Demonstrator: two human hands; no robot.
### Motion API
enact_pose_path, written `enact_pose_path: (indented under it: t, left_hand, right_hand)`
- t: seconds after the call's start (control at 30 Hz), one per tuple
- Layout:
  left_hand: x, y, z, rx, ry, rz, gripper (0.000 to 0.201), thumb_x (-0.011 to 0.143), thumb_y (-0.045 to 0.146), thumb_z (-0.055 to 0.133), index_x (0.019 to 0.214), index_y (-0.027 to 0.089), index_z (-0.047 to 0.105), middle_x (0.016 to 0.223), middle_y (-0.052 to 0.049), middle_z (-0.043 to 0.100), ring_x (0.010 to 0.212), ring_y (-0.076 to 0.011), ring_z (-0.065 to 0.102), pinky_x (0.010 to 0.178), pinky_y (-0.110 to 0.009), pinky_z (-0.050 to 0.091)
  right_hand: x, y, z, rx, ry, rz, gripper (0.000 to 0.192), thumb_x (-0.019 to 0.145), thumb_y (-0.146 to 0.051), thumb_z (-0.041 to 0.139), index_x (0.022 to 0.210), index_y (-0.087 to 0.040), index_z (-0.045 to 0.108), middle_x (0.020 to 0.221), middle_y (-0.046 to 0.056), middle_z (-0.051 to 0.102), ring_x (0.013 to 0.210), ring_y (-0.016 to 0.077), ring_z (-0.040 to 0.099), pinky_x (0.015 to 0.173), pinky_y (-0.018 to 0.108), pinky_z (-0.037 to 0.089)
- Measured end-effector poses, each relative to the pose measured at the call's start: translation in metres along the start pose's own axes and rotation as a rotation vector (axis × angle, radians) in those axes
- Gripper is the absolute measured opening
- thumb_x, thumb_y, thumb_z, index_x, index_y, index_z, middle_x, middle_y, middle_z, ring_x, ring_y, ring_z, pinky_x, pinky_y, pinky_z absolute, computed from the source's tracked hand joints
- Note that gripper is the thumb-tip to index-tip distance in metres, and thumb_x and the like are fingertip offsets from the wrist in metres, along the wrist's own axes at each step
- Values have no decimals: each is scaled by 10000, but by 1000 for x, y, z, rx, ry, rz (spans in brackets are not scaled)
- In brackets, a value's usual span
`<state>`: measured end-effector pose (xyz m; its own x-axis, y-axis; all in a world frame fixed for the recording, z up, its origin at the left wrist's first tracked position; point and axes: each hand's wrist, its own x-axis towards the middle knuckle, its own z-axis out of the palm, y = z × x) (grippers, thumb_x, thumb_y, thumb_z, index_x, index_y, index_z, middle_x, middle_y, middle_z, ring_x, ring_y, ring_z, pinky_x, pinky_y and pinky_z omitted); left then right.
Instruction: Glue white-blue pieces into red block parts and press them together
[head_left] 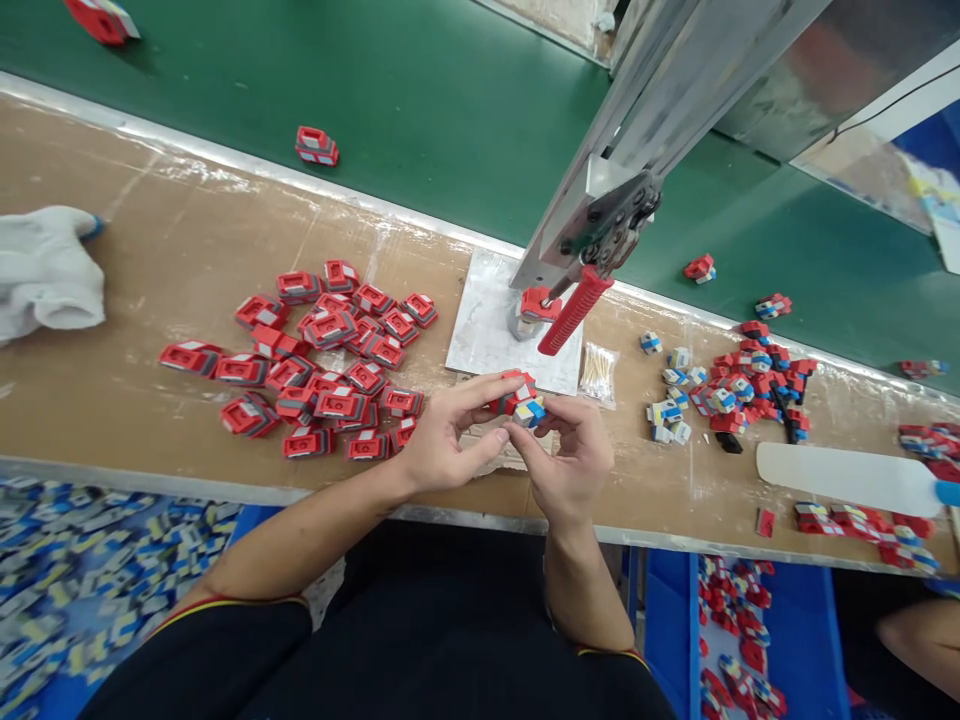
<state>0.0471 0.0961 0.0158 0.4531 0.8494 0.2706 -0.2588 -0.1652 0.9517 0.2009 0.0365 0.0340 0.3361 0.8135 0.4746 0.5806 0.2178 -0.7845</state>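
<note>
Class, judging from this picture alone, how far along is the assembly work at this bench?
Done, apparently: assembled red pieces with white-blue inserts at right. In hand: left hand and right hand hold a red shell with an insert. Left: the pile of red shells.

Brown workbench (150,250): red shell pile (315,360), white glove (45,270), metal plate (487,320), swab packet (598,372).

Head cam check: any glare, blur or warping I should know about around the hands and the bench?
Head view: even light, soft shadows; left hand and right hand sharp on the small red part; glare streaks along the taped bench edge; strong wide-angle bending of the bench and green belt; corners slightly soft.
</note>
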Motion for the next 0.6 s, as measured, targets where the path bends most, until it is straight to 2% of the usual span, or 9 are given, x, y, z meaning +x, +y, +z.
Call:
enact_pose_path:
  t: [0.13,0.23,0.3,0.37,0.47,0.53,0.6]
  left_hand:
    - [0,-2,4,182,92,67,472,836,234,841,1307,233,805,1390,-149,765,1258,-312,765,981,-344,692]
    - [1,0,4,136,115,39,367,869,259,827,1234,216,825,1293,-150,806,1157,-284,806,891,-308,708]
    - [3,2,2,85,86,40,322,894,268,811,1211,209,823,1268,-151,814,1142,-275,811,888,-306,705]
    - [4,4,0,65,25,87,308,888,259,823,1192,211,813,1214,-138,832,1107,-262,818,910,-309,692]
    - [3,4,0,-38,-27,113,425,859,253,870,1258,236,725,1157,-104,846,1002,-220,829,911,-298,673]
    - [2,2,3,-164,-18,65,511,836,264,913,1271,260,646,1191,-96,839,985,-201,831,892,-278,666]
    - [1,2,5,-259,-16,47,599,751,291,993,1218,263,619,1201,-100,835,1017,-211,831,881,-264,659]
  right_hand:
    - [0,-6,1,-58,12,-115,255,882,-222,864,1061,-303,701,931,11,697,670,161,625,595,335,612]
    - [0,-6,-7,-26,-16,-170,301,904,-154,821,1134,-322,723,969,13,705,664,150,644,597,320,623]
    - [3,-2,-16,81,-122,-141,315,921,-204,822,1198,-321,728,1046,33,711,690,150,673,602,318,630]
    - [8,4,-26,178,-209,-81,409,927,-296,835,1310,-323,695,1182,70,701,794,172,719,634,324,641]
    - [16,11,-31,258,-275,-64,590,927,-469,825,1460,-345,605,1352,113,668,1019,232,738,734,353,657]
    - [18,12,-27,304,-319,-100,606,945,-554,775,1486,-358,581,1347,111,682,1061,244,728,782,367,652]
    - [16,9,-21,338,-317,-125,599,960,-599,731,1485,-358,571,1294,104,693,1048,242,720,783,363,643]
